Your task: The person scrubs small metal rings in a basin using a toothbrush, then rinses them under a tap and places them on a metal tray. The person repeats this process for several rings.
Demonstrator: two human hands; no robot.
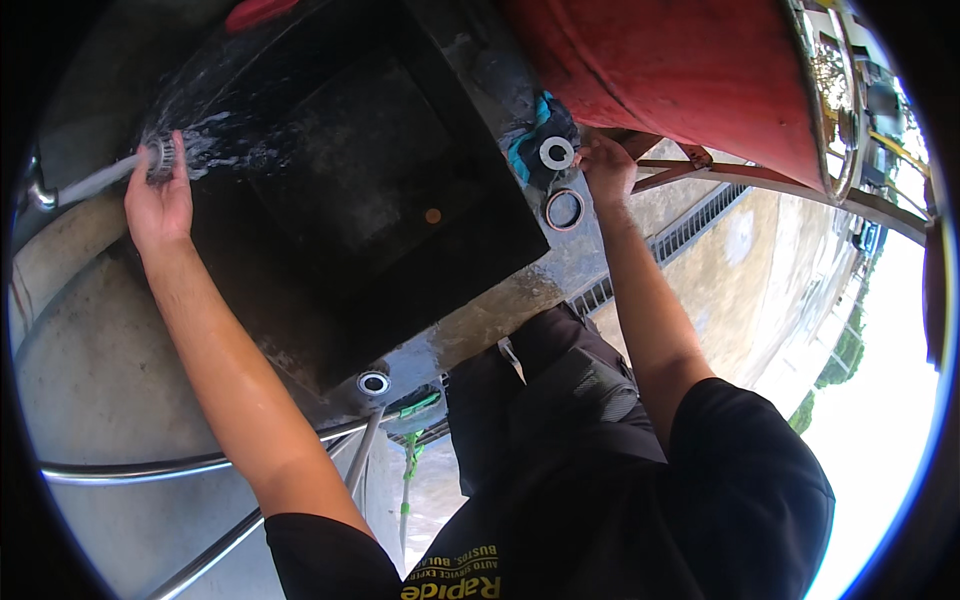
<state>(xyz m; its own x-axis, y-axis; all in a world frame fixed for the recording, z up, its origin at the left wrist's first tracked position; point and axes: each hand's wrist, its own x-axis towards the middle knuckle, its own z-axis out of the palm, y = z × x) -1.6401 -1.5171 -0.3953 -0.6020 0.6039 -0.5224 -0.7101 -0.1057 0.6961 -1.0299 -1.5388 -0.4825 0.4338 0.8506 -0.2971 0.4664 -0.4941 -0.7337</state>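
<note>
On the left, my left hand [160,208] holds a round, toothed metal part [162,158] under a stream of running water [98,182]. Water sprays off it into a dark square basin [385,345]. My right hand [607,172] is on the basin's right ledge, its fingers curled at the edge of a flat pale metal ring [556,153]. Just below that lies a second ring [565,210] with a copper-coloured rim. A blue and black cloth [530,140] is bunched beside the pale ring.
The tap [42,188] is at the far left. Another metal ring [374,383] rests on the near ledge. A red drum [690,80] on a metal stand fills the upper right. Curved metal rails [135,473] run at lower left. A floor grate [700,215] lies beyond my right arm.
</note>
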